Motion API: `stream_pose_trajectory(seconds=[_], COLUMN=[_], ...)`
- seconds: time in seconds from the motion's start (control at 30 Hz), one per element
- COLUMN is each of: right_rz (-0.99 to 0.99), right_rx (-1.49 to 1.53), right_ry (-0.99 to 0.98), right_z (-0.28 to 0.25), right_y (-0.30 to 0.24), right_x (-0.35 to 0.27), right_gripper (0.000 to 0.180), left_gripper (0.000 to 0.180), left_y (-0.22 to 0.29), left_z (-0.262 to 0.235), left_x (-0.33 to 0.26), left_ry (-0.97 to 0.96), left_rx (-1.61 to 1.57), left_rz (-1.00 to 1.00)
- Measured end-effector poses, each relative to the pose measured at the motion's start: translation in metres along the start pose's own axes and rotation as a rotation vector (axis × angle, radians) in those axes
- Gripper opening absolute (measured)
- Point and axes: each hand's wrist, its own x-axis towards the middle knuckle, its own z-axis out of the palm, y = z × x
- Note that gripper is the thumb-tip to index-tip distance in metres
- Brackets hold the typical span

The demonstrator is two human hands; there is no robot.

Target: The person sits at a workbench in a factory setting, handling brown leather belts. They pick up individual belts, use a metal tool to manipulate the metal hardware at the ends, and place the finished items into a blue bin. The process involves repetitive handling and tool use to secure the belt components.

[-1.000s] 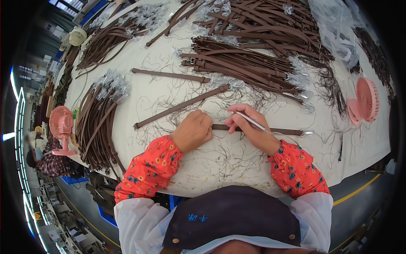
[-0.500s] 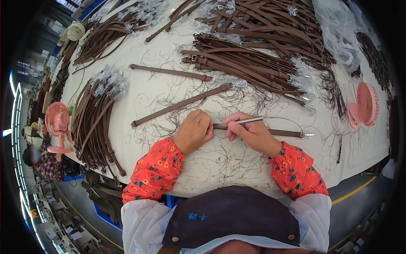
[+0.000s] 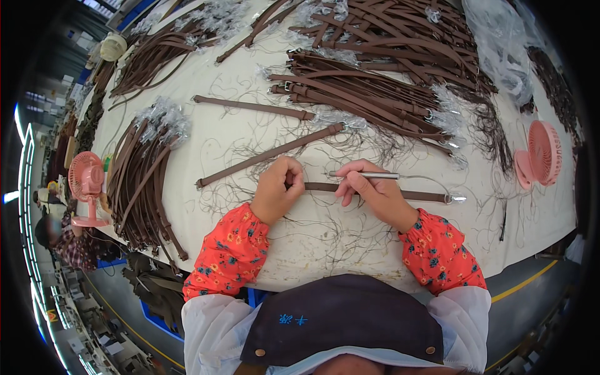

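Observation:
A brown leather strap [image 3: 431, 196] lies flat across the pale table [image 3: 325, 237] in front of me. My left hand [image 3: 279, 189] grips its left end with curled fingers. My right hand [image 3: 373, 194] presses on the strap's middle and holds a thin silver pen-like tool [image 3: 378, 175] pointing right. A cord trails from the tool toward the strap's metal end [image 3: 455, 199]. Both sleeves are red with a flower print.
Two single straps [image 3: 269, 155] [image 3: 253, 107] lie just beyond my hands. Piles of brown straps with plastic-wrapped ends sit at the far middle [image 3: 369, 94] and at the left [image 3: 140, 175]. Pink fans stand at the right [image 3: 539, 156] and left [image 3: 84, 187] table edges. Loose threads litter the surface.
My hands have stayed on the strap. The right hand's tool has shifted from tilted to nearly level along the strap.

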Motion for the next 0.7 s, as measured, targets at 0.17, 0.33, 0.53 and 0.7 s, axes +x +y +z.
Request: stream_pose_trajectory(seconds=[0.17,0.33,0.53,0.7], right_rz=[-0.047,-0.07,-0.056,-0.073], right_rx=[-0.008,-0.096,-0.104,-0.133], right_ry=[0.028,0.026,0.031,0.026], right_z=[0.001,0.001,0.003,0.001], right_y=[-0.001,-0.006,-0.007,-0.003], right_x=[0.0,-0.002,-0.002,-0.002], right_gripper=[0.026,0.027,0.027,0.026], left_gripper=[0.018,0.018,0.033,0.024], left_y=[-0.013,-0.012,0.031,0.016], left_z=[-0.013,-0.044,-0.033,-0.012], left_x=[0.003,0.002,-0.016,-0.018], left_ry=[0.182,0.291,0.015,0.004], left_rx=[-0.412,-0.259,0.523,0.694], left_rz=[-0.06,-0.062,0.364,0.501])
